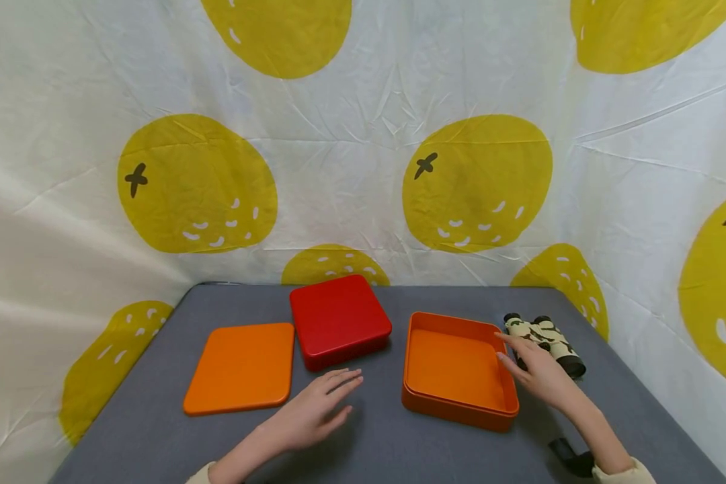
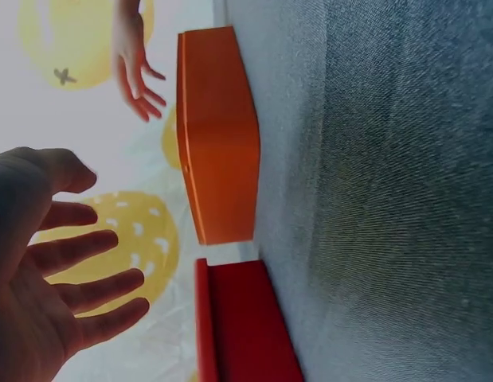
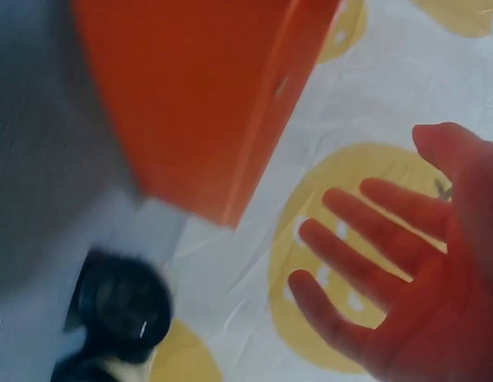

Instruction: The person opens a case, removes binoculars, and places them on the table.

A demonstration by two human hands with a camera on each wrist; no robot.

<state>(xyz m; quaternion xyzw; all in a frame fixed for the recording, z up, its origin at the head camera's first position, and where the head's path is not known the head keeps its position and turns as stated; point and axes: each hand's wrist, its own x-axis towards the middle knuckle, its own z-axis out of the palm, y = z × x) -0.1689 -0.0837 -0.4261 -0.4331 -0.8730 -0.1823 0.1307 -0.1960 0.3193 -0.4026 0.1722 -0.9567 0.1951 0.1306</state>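
Observation:
An orange box (image 1: 454, 363) lies on the table with its inside showing and nothing in it. My right hand (image 1: 541, 373) hovers by its right wall, fingers spread and holding nothing; in the right wrist view the palm (image 3: 461, 294) faces the box's side. Just beyond that hand are camouflage-patterned binoculars (image 1: 550, 341). My left hand (image 1: 314, 410) is held over the table in front of the red box (image 1: 339, 316), its fingers loosely extended and nothing in them. To its left lies a flat orange lid (image 1: 242, 366).
Grey cloth covers the table (image 1: 157, 430). A white curtain (image 1: 339, 188) with yellow fruit prints hangs behind and along the sides. Near my right wrist is a black strap-like item (image 1: 571, 457).

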